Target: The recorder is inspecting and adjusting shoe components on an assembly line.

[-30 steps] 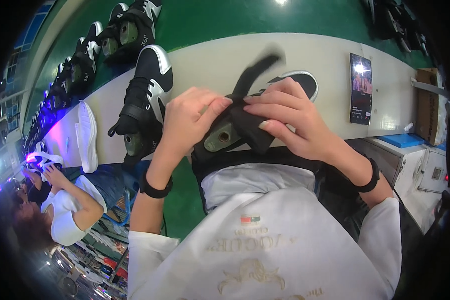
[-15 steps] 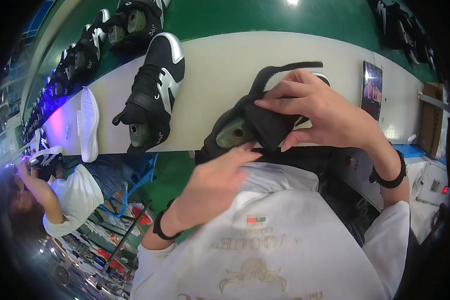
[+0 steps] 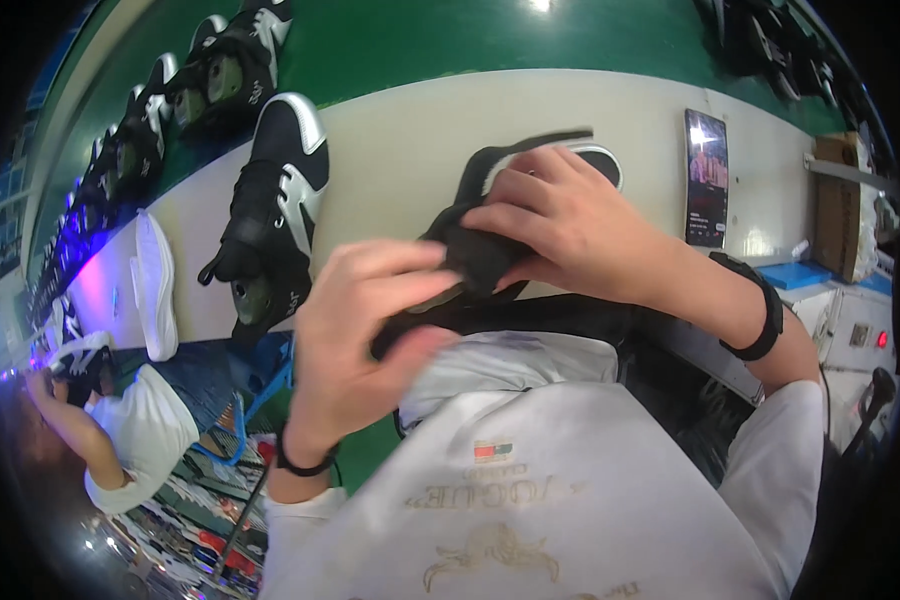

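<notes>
The black shoe [image 3: 478,262] you are working on lies just about the centre of the frame, its light-rimmed toe toward the upper right and its heel end toward your body, which probably puts the opening within easy reach of both hands. Your right hand [image 3: 575,220] bends over it from the right, fingers and thumb pinching the dark fabric near the opening; that grip likely steadies the shoe while holding the fabric gathered. A black strap [image 3: 478,168] arches up beyond your knuckles with its end free, perhaps so that it stays out of the way of your fingers.

Your left hand [image 3: 355,325] comes in from the lower left, thumb spread well apart from the fingers and fingertips at the near side of the opening. Those fingers are blurred, so you cannot tell here whether they grasp the fabric or only brush it.

Left of centre, a black-and-silver shoe [image 3: 273,205] rests on the pale table [image 3: 390,140], toe away from you, with a white sole [image 3: 154,285] farther left. Toward the upper right a phone [image 3: 707,180] lies screen up, seemingly set aside from your working area but within sight.
</notes>
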Available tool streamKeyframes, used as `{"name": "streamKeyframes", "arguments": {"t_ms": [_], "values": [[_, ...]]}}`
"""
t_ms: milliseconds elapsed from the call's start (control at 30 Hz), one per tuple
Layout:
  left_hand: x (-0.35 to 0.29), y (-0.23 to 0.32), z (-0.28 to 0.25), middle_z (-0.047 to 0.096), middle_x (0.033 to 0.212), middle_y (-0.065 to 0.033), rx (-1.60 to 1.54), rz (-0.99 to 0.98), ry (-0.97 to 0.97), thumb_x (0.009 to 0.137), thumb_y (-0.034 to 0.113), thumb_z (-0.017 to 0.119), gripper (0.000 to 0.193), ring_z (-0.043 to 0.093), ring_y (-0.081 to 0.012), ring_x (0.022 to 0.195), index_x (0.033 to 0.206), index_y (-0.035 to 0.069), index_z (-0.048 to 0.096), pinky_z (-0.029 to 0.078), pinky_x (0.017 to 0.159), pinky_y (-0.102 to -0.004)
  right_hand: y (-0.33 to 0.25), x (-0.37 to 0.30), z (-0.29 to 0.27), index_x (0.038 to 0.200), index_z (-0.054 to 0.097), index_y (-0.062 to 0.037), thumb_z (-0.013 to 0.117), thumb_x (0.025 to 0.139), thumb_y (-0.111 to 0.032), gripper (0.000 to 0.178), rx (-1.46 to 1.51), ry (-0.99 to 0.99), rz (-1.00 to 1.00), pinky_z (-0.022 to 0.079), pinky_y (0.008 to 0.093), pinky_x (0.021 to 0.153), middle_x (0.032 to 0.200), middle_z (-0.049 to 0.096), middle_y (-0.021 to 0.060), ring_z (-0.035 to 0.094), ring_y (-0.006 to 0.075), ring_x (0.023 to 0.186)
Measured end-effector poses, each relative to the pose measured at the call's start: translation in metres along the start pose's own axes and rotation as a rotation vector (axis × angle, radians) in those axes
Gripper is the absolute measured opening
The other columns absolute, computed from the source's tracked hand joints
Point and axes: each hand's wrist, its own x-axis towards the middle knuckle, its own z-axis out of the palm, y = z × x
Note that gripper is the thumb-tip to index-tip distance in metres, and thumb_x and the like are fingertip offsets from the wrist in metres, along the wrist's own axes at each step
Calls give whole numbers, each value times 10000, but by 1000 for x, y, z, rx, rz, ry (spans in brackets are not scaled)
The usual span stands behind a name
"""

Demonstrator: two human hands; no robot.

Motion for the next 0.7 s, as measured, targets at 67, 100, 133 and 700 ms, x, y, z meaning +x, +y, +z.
{"name": "streamKeyframes", "arguments": {"t_ms": [67, 100, 133, 700], "values": [[0, -11, 29, 650, 1078, -94, 238, -23, -90, 696, 154, 865, 463, 660, -279, 894, 1091, 73, 636, 548, 739, -357, -2, 5, -6, 1114, 676, -109, 847, 634, -267, 533, -24, 1, -71, 487, 383, 896, 1077, 595, 20, 537, 261, 1058], [-3, -15, 35, 651, 1053, -100, 280, -48, -39, 655, 158, 889, 474, 658, -292, 885, 1055, 88, 644, 543, 726, -367, -2, 6, -12, 1124, 669, -69, 841, 670, -235, 512, 23, -12, -55, 504, 400, 864, 1038, 629, 54, 579, 273, 1017], [-5, -22, 40, 651, 1053, -100, 280, -58, 36, 655, 158, 889, 474, 658, -292, 885, 1055, 88, 644, 543, 726, -367, 0, 8, -18, 1124, 669, -69, 841, 670, -235, 512, 15, 51, -27, 504, 400, 864, 1038, 629, 54, 579, 273, 1017], [19, -54, 22, 712, 985, -133, 12, -487, 0, 831, 159, 755, 363, 703, -283, 884, 1121, 37, 573, 540, 768, -350, -24, 40, 38, 846, 664, -2, 677, 804, -50, 65, 742, 798, 316, 416, 341, 579, 732, 566, 96, 513, 263, 655]]}}
